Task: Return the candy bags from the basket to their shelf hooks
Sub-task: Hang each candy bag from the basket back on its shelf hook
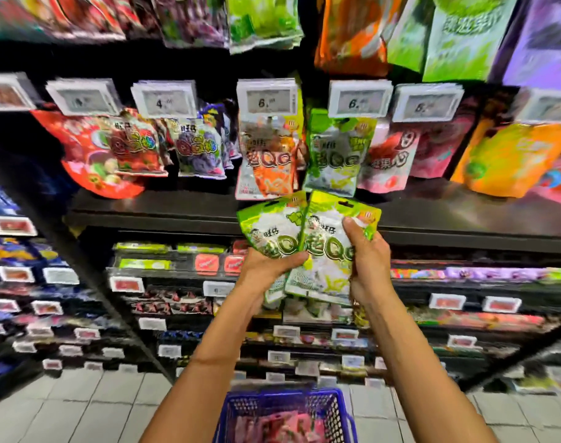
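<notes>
Two green candy bags are up in front of the shelf (177,206), one per hand. I read the left hand (272,265) as gripping the left green bag (268,230) at its lower half, thumb laid across the front and fingers curled behind. The right hand (367,260) grips the right green bag (327,241) along its right edge, thumb up on the front near the top corner. The bags meet along their inner edges, the right one overlapping the left, and they are fanned slightly. A hang slot shows at the right one's top. There is more green packaging under the left hand; I can't tell how many bags.

Both held bags sit just below a hanging green bag (335,155) of the same print. It hangs under a price tag (359,99), beside an orange bag (266,167). The blue basket (285,398) is low at the frame bottom, between the forearms, with pink bags (272,426) in it. Heavy motion blur, so most print is unreadable.
</notes>
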Available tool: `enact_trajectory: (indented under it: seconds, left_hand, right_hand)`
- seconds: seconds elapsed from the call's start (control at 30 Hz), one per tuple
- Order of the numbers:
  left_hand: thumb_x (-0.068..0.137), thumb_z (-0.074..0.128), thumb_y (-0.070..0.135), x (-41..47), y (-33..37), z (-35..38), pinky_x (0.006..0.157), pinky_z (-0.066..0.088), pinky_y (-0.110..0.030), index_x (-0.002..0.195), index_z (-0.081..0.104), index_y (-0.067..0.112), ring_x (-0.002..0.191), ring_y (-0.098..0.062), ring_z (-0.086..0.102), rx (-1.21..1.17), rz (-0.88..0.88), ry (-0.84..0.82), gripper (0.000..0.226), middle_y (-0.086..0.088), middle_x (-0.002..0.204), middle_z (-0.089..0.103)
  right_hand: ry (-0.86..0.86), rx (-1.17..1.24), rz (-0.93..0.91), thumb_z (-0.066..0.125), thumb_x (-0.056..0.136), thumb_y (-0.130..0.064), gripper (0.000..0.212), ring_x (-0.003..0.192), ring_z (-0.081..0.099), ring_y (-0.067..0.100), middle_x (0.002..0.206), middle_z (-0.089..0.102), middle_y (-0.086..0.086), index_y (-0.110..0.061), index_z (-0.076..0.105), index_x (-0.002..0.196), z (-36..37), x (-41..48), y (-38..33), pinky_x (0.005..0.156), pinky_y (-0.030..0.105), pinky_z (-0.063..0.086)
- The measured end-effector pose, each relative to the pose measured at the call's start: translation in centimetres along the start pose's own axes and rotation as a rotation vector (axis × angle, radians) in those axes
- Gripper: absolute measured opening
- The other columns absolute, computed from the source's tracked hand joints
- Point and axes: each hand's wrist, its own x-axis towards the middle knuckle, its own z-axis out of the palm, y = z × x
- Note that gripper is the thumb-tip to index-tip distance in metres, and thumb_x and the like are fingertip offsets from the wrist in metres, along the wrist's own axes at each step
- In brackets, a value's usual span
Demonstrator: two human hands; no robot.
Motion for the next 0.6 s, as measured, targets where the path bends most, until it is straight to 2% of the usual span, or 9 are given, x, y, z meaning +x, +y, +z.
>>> enact_trajectory:
  seconds: [0.1, 0.17, 0.27, 0.3, 0.37, 0.43, 0.5, 0.57, 0.6]
  left_hand:
    - [0.045, 0.094, 0.028, 0.6, 1.5, 1.8, 0.088, 0.057, -0.039, 0.094, 0.077, 0.024, 0.097, -0.02, 0.073, -0.118, 0.057, 0.035, 0.052, -0.001, 0.101, 0.077]
    - [0.047, 0.095, 0.024, 0.9, 2.4, 2.7, 0.097, 0.052, -0.049, 0.096, 0.077, 0.021, 0.1, -0.024, 0.072, -0.19, 0.077, 0.083, 0.052, -0.005, 0.104, 0.076]
    - [0.044, 0.094, 0.029, 1.2, 3.5, 3.5, 0.1, 0.05, -0.052, 0.112, 0.068, 0.012, 0.107, -0.029, 0.068, -0.228, 0.075, 0.179, 0.076, -0.012, 0.112, 0.073]
    - [0.042, 0.093, 0.032, 1.3, 3.7, 3.5, 0.099, 0.05, -0.052, 0.112, 0.067, 0.012, 0.107, -0.029, 0.068, -0.213, 0.073, 0.198, 0.078, -0.012, 0.112, 0.073]
    - [0.046, 0.093, 0.031, 1.4, 3.9, 3.3, 0.096, 0.053, -0.047, 0.104, 0.069, 0.014, 0.101, -0.026, 0.071, -0.163, 0.085, 0.21, 0.065, -0.008, 0.106, 0.075]
    - [0.053, 0.093, 0.023, 1.2, 4.4, 2.8, 0.087, 0.055, -0.036, 0.1, 0.07, 0.016, 0.095, -0.02, 0.073, -0.108, 0.106, 0.162, 0.053, -0.001, 0.099, 0.077]
    - [0.057, 0.087, 0.019, 0.9, 4.7, 2.0, 0.076, 0.056, -0.028, 0.113, 0.066, 0.014, 0.09, -0.015, 0.074, -0.087, 0.115, 0.065, 0.06, 0.002, 0.096, 0.077]
    - [0.057, 0.088, 0.013, 0.5, 4.9, 1.0, 0.07, 0.06, -0.029, 0.126, 0.058, 0.006, 0.087, -0.015, 0.074, -0.145, 0.066, -0.037, 0.075, 0.0, 0.096, 0.078]
    - [0.053, 0.091, 0.015, 0.4, 4.9, 0.4, 0.074, 0.061, -0.034, 0.127, 0.058, 0.005, 0.088, -0.019, 0.074, -0.178, 0.04, -0.093, 0.081, -0.004, 0.1, 0.077]
  right_hand:
    - [-0.068, 0.011, -0.005, 0.07, 0.088, -0.02, 0.018, 0.097, 0.071, 0.032, 0.107, 0.073, 0.015, -0.012, 0.071, 0.104, 0.3, 1.7, -2.3, 0.082, 0.047, 0.059]
    - [-0.094, 0.009, -0.027, 0.07, 0.088, -0.019, 0.013, 0.091, 0.073, 0.028, 0.102, 0.075, 0.013, -0.014, 0.072, 0.1, 0.3, 2.9, -3.6, 0.074, 0.041, 0.06]
    - [-0.105, -0.018, -0.055, 0.071, 0.087, -0.021, 0.008, 0.092, 0.073, 0.027, 0.1, 0.076, 0.01, -0.017, 0.073, 0.094, -0.2, 4.4, -5.5, 0.078, 0.042, 0.059]
    - [-0.106, -0.027, -0.069, 0.071, 0.087, -0.022, 0.008, 0.092, 0.073, 0.027, 0.099, 0.076, 0.009, -0.017, 0.073, 0.093, -0.3, 4.9, -5.9, 0.08, 0.043, 0.059]
    - [-0.118, -0.043, -0.091, 0.072, 0.086, -0.024, 0.01, 0.093, 0.073, 0.026, 0.099, 0.076, 0.008, -0.018, 0.072, 0.095, -0.4, 5.8, -6.9, 0.082, 0.045, 0.058]
    - [-0.128, -0.056, -0.094, 0.073, 0.085, -0.025, 0.013, 0.094, 0.072, 0.028, 0.1, 0.076, 0.009, -0.018, 0.072, 0.096, -0.2, 6.4, -7.7, 0.085, 0.051, 0.058]
    - [-0.138, -0.066, -0.086, 0.074, 0.084, -0.027, 0.006, 0.091, 0.073, 0.027, 0.096, 0.076, 0.009, -0.022, 0.076, 0.086, 0.1, 6.8, -8.2, 0.086, 0.055, 0.056]
    - [-0.134, -0.069, -0.066, 0.075, 0.083, -0.028, 0.005, 0.085, 0.074, 0.025, 0.089, 0.077, 0.006, -0.026, 0.077, 0.078, 0.6, 7.2, -8.6, 0.084, 0.056, 0.057]
    - [-0.13, -0.068, -0.055, 0.076, 0.082, -0.028, 0.005, 0.085, 0.074, 0.026, 0.09, 0.077, 0.006, -0.023, 0.076, 0.08, 0.9, 7.4, -8.8, 0.084, 0.056, 0.057]
